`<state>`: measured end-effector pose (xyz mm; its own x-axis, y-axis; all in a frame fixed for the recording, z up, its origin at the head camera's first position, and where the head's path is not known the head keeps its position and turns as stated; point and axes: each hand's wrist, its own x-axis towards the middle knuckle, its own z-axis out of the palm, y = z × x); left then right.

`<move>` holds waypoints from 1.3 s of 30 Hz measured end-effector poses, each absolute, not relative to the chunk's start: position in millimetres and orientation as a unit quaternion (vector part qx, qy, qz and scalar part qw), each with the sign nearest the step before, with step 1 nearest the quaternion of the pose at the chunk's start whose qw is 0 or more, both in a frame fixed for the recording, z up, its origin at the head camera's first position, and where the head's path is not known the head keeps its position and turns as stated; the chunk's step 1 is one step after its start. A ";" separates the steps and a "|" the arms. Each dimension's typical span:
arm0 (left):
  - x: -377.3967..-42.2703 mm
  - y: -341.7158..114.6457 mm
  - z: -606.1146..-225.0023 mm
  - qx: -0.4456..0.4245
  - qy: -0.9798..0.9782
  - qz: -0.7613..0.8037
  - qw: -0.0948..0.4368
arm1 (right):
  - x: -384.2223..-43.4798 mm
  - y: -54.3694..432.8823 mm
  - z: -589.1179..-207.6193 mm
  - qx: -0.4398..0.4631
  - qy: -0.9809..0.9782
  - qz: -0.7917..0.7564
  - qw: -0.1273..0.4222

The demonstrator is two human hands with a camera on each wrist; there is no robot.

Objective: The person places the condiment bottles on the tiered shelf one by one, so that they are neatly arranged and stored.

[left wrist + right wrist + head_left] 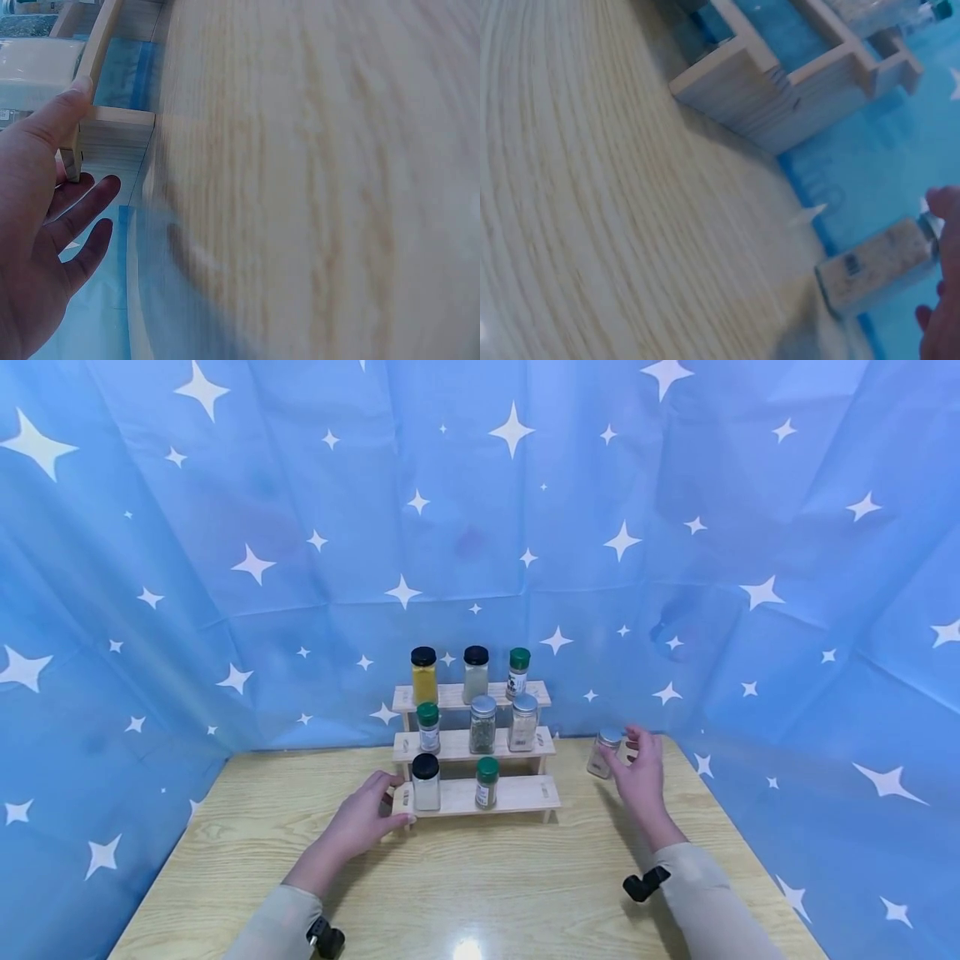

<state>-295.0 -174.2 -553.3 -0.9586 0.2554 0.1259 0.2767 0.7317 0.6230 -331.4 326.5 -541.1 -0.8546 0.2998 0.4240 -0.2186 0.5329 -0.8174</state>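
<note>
A three-step wooden spice rack (517,793) holds jars on every step. My left hand (360,817) grips the left end of its lowest step; in the left wrist view, the thumb (66,109) lies on the step's edge and the other fingers spread below. Beside that hand stands a black-lidded jar (427,789) of white contents. To the right of the rack, my right hand (643,777) holds a silver-lidded glass spice jar (600,763) near its lid. Pale, grainy contents show through this jar (877,266) in the right wrist view. Whether its base touches the table cannot be told.
On the bottom step is also a green-lidded jar (487,785). The middle step bears a green-lidded jar (429,735) and two silver-lidded ones; the top, two black-lidded jars and a green-lidded one (517,677). A blue star-patterned curtain (480,527) borders the wooden table (480,877).
</note>
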 end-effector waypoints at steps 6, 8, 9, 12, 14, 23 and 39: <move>-295.4 -175.5 -552.6 -0.145 -0.930 -0.338 0.019 | -343.0 320.1 -552.5 -0.041 -0.821 0.513 0.248; -295.1 -176.5 -553.2 -0.144 -0.930 -0.337 0.017 | -346.0 317.4 -556.8 -0.044 -0.825 0.507 0.247; -295.0 -176.9 -553.8 -0.142 -0.931 -0.336 0.016 | -347.6 315.9 -559.3 -0.044 -0.827 0.503 0.248; -294.5 -178.0 -555.5 -0.139 -0.930 -0.339 0.014 | -351.0 312.0 -566.2 -0.046 -0.833 0.489 0.255; -293.9 -178.1 -556.4 -0.141 -0.929 -0.343 0.014 | -352.0 309.7 -569.8 -0.047 -0.834 0.483 0.264; -290.0 -175.8 -557.9 -0.139 -0.929 -0.343 0.011 | -354.4 303.7 -578.0 -0.067 -0.835 0.461 0.293; -294.3 -175.6 -554.9 -0.146 -0.928 -0.343 0.017 | -336.8 296.0 -554.6 -0.028 -0.826 0.476 0.300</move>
<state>-294.3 -175.6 -554.9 -0.9569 0.2587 0.1318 0.2822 0.7225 0.6312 -336.8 296.0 -554.6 -0.8186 0.3325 0.4684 -0.2388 0.5447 -0.8039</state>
